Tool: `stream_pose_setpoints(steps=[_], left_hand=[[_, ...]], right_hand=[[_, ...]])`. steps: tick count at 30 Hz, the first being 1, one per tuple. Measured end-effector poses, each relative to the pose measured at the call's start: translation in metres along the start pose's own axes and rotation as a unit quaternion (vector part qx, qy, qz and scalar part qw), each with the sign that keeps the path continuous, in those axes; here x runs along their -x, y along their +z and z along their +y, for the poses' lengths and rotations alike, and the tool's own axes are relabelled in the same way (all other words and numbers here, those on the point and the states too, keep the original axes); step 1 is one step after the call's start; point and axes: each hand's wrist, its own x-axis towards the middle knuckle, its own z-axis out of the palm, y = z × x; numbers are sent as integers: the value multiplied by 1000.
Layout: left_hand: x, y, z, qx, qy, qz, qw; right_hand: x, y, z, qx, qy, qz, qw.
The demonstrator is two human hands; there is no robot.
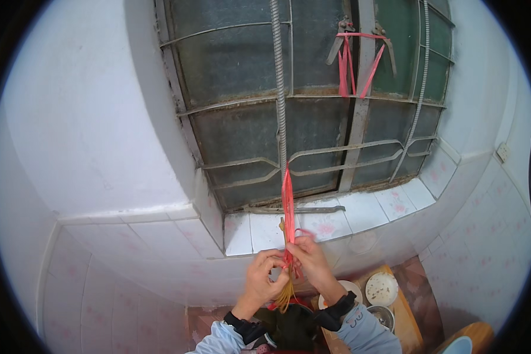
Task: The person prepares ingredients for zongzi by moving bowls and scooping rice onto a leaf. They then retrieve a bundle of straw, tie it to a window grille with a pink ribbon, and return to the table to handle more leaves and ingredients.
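Red plastic string (287, 199) hangs in several strands from a ribbed metal bar (279, 84) of the window grille. My left hand (267, 274) pinches its lower part between thumb and fingers, beside a small red knot or loop. My right hand (309, 259) grips the strands just above and to the right, its fingertips close to those of my left hand. A bunch of thin yellow-brown strands (285, 296) hangs below both hands; what it is made of I cannot tell. A loose red end curls up behind my right hand.
A metal rod (309, 209) lies on the tiled window sill (367, 212). More red string (346, 66) ties the window handles above. Low on the right, a wooden board (405, 321) holds a white plate (381, 288) and a metal bowl (382, 317). A wall socket (503, 151) is at far right.
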Motion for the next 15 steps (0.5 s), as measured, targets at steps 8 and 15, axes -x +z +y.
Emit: stream_pose_setpoints(steps=[8,15], left_hand=[[31,6,-40,141,-213,-1,967],[4,16,-23,267,-320,-69,906]], right_hand=[[37,7,9,-212,152,9,965],[22,-26,10,-137,168,-68,974]])
